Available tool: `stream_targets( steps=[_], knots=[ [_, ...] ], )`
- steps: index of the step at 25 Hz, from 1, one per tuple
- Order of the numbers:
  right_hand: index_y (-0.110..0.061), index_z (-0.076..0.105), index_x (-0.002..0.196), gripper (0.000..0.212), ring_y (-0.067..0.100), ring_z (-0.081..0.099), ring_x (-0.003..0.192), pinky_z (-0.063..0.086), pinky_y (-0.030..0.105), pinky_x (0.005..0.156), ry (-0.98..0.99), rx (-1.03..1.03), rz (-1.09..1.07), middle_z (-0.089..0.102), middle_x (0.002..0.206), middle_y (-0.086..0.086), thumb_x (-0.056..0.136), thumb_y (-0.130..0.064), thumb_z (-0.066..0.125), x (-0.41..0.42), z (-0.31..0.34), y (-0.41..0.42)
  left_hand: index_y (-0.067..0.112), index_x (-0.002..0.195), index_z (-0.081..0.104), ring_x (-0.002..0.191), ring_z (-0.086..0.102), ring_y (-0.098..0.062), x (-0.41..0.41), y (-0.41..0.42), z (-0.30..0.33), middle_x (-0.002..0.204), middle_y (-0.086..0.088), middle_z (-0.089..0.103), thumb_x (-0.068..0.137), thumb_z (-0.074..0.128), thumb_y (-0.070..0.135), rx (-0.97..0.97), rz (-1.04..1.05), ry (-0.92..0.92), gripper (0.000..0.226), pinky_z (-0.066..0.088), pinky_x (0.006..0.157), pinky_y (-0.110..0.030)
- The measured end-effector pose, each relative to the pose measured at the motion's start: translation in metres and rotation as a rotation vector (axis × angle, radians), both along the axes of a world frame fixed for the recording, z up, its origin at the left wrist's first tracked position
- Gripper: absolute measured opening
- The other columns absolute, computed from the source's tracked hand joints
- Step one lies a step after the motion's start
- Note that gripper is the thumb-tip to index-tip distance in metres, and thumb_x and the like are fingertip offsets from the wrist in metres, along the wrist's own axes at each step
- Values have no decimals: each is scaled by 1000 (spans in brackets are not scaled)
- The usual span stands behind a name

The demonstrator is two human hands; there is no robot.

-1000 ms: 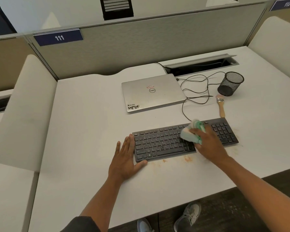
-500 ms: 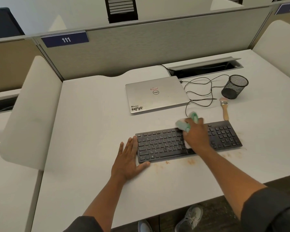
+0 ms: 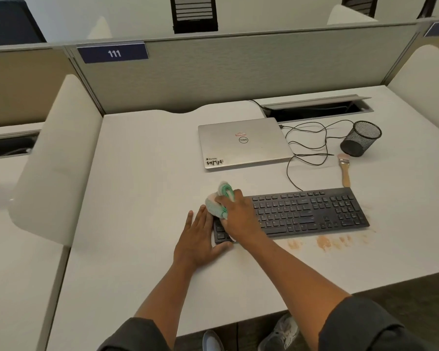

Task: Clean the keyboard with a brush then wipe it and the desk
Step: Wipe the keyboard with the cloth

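Note:
A black keyboard lies across the white desk. My right hand grips a bunched white and green cloth and presses it on the keyboard's left end. Flat on the desk, my left hand touches the keyboard's left edge with straight fingers, its thumb along the front edge. A wooden-handled brush lies on the desk behind the keyboard's right end. Orange-brown dust is smeared on the desk in front of the keyboard.
A closed silver laptop sits behind the keyboard, with black cables looping to its right. A black mesh cup lies tipped near the brush. An open cable tray and grey partition stand at the back.
My right hand has swept the cloth leftward along the keyboard, from its right-middle to its left end. My left hand stays at the keyboard's left edge.

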State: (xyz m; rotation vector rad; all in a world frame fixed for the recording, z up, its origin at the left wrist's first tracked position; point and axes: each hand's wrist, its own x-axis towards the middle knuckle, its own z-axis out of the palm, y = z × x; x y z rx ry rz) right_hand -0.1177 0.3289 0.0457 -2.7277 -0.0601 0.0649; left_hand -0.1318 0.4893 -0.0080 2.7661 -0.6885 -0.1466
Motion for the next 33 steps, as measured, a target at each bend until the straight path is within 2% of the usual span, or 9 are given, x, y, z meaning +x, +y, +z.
stream_targets(
  steps=[5, 9, 12, 15, 20, 22, 25, 29, 33],
  knots=[
    [-32, 57, 135, 56, 33, 51, 106, 51, 44, 90, 26, 6, 207, 44, 134, 9, 82, -16, 66, -21, 0, -16, 28, 164, 5, 157, -7, -16, -1, 0, 0, 169, 5, -1, 88, 27, 87, -21, -29, -2, 98, -7, 126, -43],
    [-36, 61, 129, 55, 30, 53, 111, 50, 41, 92, 68, -80, 334, 47, 135, 4, 80, -16, 72, -39, 8, -57, 11, 163, 2, 158, -1, -20, -2, 0, 2, 170, -4, 2, 86, 44, 80, -53, 26, 55, 111, -7, 126, -42],
    [-37, 61, 129, 52, 26, 52, 117, 48, 35, 92, 108, -58, 240, 47, 134, 1, 82, -19, 74, -46, 19, -101, 10, 162, -6, 157, -4, -23, 3, -4, 15, 170, -9, 1, 75, 57, 76, -135, 46, 219, 126, -7, 126, -43],
    [-36, 62, 128, 49, 25, 52, 116, 46, 30, 88, 44, 16, 78, 47, 132, 4, 83, -19, 74, -54, 29, -143, 9, 161, -9, 157, -8, -27, 9, -17, 30, 170, -13, -5, 64, 47, 77, -168, 70, 330, 131, -7, 125, -43],
    [-40, 62, 124, 46, 19, 54, 104, 53, 35, 83, -27, 216, -75, 44, 124, -2, 82, -26, 77, -58, 32, -197, 10, 162, -2, 156, -10, -31, -4, -79, 56, 169, -18, -8, 87, 46, 64, -222, 174, 177, 104, -6, 125, -43],
    [-39, 62, 124, 48, 22, 55, 105, 54, 38, 86, -42, 274, -93, 43, 119, -3, 81, -26, 79, -57, 30, -216, 13, 163, 4, 157, -4, -27, -7, -125, 69, 170, -13, -1, 97, 50, 59, -313, 160, 160, 92, 2, 126, -42],
    [-38, 62, 125, 48, 19, 53, 107, 49, 30, 87, -69, 338, -108, 44, 119, -3, 82, -26, 79, -55, 31, -250, 12, 161, 20, 155, 19, -24, -3, -206, 83, 167, -8, 22, 100, 53, 52, -430, 129, 207, 80, 20, 122, -37],
    [-38, 61, 126, 50, 17, 51, 111, 45, 26, 92, -78, 392, -139, 43, 123, -6, 82, -21, 76, -49, 37, -300, 11, 145, 45, 125, 55, -29, 7, -297, 90, 136, -10, 60, 96, 47, 60, -527, 147, 284, 70, 46, 101, -41],
    [-38, 59, 128, 48, 14, 55, 109, 49, 27, 91, -55, 458, -220, 45, 124, -4, 83, -32, 75, -44, 34, -367, 9, 143, 46, 118, 55, -25, 15, -376, 98, 129, -12, 61, 94, 47, 53, -582, 115, 347, 66, 40, 91, -30]
  ],
)
